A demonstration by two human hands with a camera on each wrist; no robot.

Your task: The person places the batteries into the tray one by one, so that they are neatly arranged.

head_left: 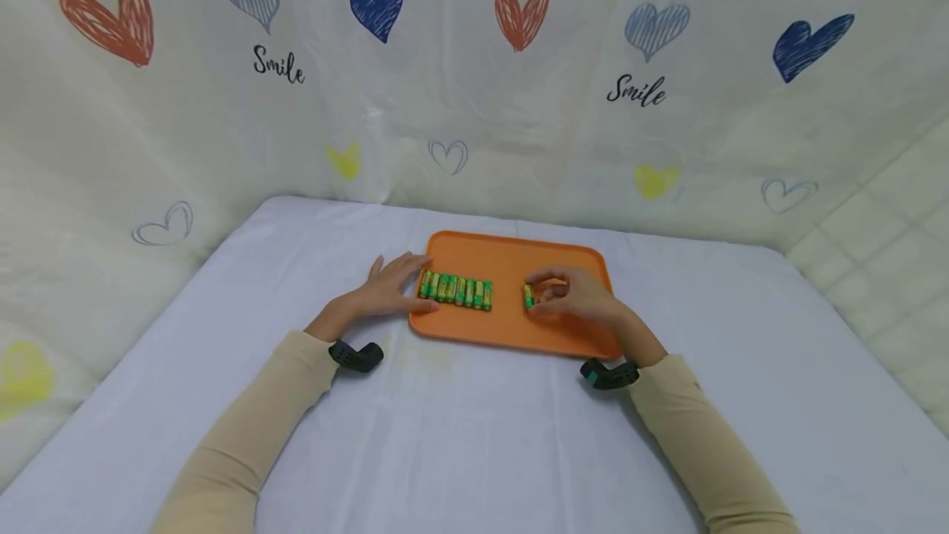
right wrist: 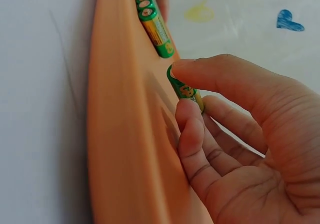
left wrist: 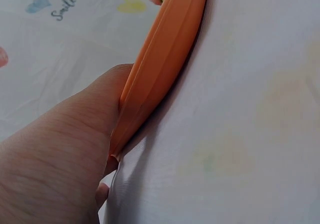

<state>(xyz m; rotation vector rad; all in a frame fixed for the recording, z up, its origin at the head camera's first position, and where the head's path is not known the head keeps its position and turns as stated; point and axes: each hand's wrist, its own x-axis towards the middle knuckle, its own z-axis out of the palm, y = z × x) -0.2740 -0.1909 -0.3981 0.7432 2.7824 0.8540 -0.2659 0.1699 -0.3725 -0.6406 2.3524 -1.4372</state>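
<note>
Several green-and-gold batteries (head_left: 455, 290) stand side by side in a row on the left half of an orange tray (head_left: 511, 250). My left hand (head_left: 381, 287) rests at the tray's left edge, thumb and fingers spread on either side of the row's left end. In the left wrist view, the tray's side wall (left wrist: 155, 68) hides most of those fingers. To the right of the row, my right hand (head_left: 582, 295) pinches a single battery (right wrist: 184, 86) by its ends, thumb at the near end. In the right wrist view, a gap separates it from the row (right wrist: 155, 31).
The tray lies on a white-covered table (head_left: 474, 435). Behind it hangs a pale curtain (head_left: 460, 81) printed with hearts and "Smile". Dark wrist devices sit on the left wrist (head_left: 357, 357) and the right wrist (head_left: 610, 374).
</note>
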